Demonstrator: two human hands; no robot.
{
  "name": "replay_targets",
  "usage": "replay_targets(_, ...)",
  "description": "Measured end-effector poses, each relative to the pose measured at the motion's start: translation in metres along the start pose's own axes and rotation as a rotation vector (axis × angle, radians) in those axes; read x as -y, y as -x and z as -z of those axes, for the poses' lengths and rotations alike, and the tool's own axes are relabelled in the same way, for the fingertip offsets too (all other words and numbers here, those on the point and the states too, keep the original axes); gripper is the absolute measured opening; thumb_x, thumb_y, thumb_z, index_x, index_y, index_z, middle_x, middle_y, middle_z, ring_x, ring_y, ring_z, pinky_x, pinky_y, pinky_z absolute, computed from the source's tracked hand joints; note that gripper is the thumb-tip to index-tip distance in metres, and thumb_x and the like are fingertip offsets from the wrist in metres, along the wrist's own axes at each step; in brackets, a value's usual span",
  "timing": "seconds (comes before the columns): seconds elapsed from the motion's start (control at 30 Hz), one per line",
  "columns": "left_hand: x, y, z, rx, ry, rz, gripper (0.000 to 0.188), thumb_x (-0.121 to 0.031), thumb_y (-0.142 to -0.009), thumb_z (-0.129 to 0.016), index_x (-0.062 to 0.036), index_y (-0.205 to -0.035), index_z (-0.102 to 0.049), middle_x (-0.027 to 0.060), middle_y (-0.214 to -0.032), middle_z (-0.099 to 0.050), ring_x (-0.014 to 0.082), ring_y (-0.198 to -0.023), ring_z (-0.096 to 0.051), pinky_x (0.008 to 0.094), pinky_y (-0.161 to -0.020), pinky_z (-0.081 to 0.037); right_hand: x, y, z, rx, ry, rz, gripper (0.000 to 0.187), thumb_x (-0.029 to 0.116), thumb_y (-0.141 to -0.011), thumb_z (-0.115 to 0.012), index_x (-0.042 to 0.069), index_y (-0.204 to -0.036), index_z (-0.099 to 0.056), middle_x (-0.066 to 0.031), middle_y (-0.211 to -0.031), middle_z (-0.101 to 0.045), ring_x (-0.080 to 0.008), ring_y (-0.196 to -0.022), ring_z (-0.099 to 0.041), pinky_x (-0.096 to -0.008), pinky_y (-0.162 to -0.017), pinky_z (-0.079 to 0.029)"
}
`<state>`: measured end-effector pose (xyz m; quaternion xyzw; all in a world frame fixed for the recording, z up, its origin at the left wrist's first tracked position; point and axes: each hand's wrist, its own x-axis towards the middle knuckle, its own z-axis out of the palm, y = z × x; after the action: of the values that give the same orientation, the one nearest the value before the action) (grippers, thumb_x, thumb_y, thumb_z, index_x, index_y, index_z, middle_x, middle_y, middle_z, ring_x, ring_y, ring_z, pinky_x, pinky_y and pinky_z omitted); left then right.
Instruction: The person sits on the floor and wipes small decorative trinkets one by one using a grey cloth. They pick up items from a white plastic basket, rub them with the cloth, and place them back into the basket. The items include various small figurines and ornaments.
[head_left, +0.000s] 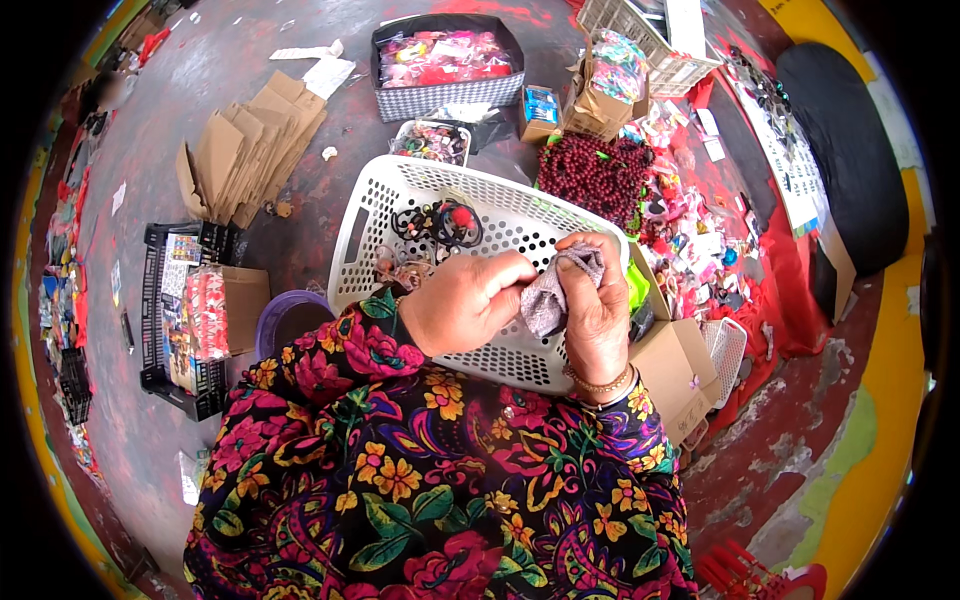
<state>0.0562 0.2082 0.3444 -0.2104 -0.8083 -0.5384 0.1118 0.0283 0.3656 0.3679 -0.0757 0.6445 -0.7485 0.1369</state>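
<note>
My left hand [465,300] and my right hand [597,305] meet over a white perforated plastic basket [520,215]. Both grip a small greyish-purple cloth [548,300], the left pinching its left edge, the right curled over its top. In the basket's far left corner lie black rings and a red ball piece [440,222] beside some brownish trinkets [400,272]. My floral sleeves fill the lower middle of the view.
A pile of dark red beads [597,175] lies beyond the basket. A checked bin of pink packets [440,60], flattened cardboard [250,150], a black crate [180,310], a purple tub [290,315] and open cardboard boxes [670,365] stand around on the floor.
</note>
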Motion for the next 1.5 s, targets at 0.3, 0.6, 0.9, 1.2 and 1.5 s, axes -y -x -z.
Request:
replay_targets(0.3,-0.001,0.0,0.001,0.259,0.423,0.231,0.006,-0.008,-0.086,-0.052,-0.0017,-0.086,-0.052,0.0079,-0.069,-0.058,0.0185,-0.059,-0.056,0.0292,-0.052,-0.042,-0.003,0.0,0.005,-0.049,0.028,0.022,0.015,0.019,-0.092,-0.049,0.005,-0.091,-0.053,0.0021,-0.077,-0.049,-0.0034,-0.069,-0.043,-0.018,-0.06,-0.036)
replay_targets(0.6,0.01,0.002,0.009,0.333,1.137,0.733,0.013,-0.007,-0.09,-0.049,0.0017,-0.094,-0.057,0.0089,-0.082,-0.061,0.0063,-0.057,-0.047,0.0185,-0.05,-0.035,-0.013,-0.01,0.022,0.014,-0.462,-0.237,0.028,0.03,-0.091,-0.048,0.003,-0.096,-0.054,-0.0068,-0.081,-0.059,-0.0158,-0.073,-0.056,-0.0259,-0.066,-0.046)
replay_targets(0.9,0.013,-0.001,0.017,-0.105,1.233,0.573,0.013,-0.007,-0.09,-0.049,-0.0002,-0.098,-0.057,0.0054,-0.085,-0.059,0.0076,-0.057,-0.046,0.0204,-0.052,-0.037,-0.013,-0.012,0.015,0.124,-0.697,-0.203,0.045,0.038,-0.09,-0.047,0.002,-0.117,-0.046,-0.0128,-0.107,-0.057,-0.0238,-0.102,-0.055,-0.0366,-0.089,-0.043)
replay_targets(1.2,0.011,0.0,0.004,0.077,0.739,0.437,0.009,-0.006,-0.091,-0.048,-0.0009,-0.095,-0.055,-0.0017,-0.074,-0.051,0.0023,-0.056,-0.045,0.0167,-0.049,-0.038,-0.016,-0.009,0.009,0.084,-0.348,-0.182,0.03,0.0,-0.086,-0.054,0.004,-0.115,-0.049,-0.0005,-0.096,-0.053,-0.0078,-0.084,-0.051,-0.0219,-0.076,-0.045)
replay_targets(1.5,0.011,-0.001,0.007,0.257,0.798,0.496,0.005,-0.006,-0.09,-0.05,-0.0022,-0.088,-0.053,-0.0015,-0.066,-0.05,0.0023,-0.051,-0.042,0.0177,-0.045,-0.033,-0.017,-0.003,0.009,-0.023,-0.296,-0.028,0.014,0.006,-0.087,-0.055,0.002,-0.1,-0.057,0.001,-0.086,-0.056,-0.0049,-0.076,-0.05,-0.0188,-0.069,-0.042)
